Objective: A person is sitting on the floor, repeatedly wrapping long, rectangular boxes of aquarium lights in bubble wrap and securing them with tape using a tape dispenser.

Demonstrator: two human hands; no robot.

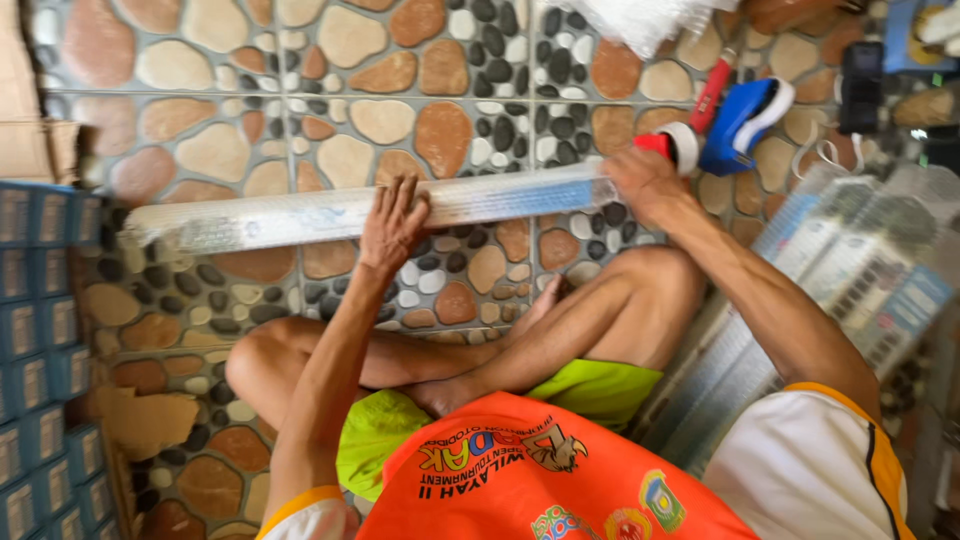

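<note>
Pebble-pattern floor tiles (440,120) in brown, cream & black are filling the view, w/ the person sitting cross-legged on them. A long thin package wrapped in bubble wrap (300,215) is lying flat on the floor, running left to right just in front of the knees. The left hand (392,225) is resting on top of it near the middle, fingers spread & flat, pressing down, not closed around it. The right hand (648,183) is sitting at the package's right end; its grip is curled there, but can't tell if it's holding the wrap or the tape. A red & blue tape dispenser (725,120) is lying just beside that hand. Blue boxes (40,330) are stacking up along the left edge. More bubble-wrapped packs (850,270) are lying to the right.
</note>
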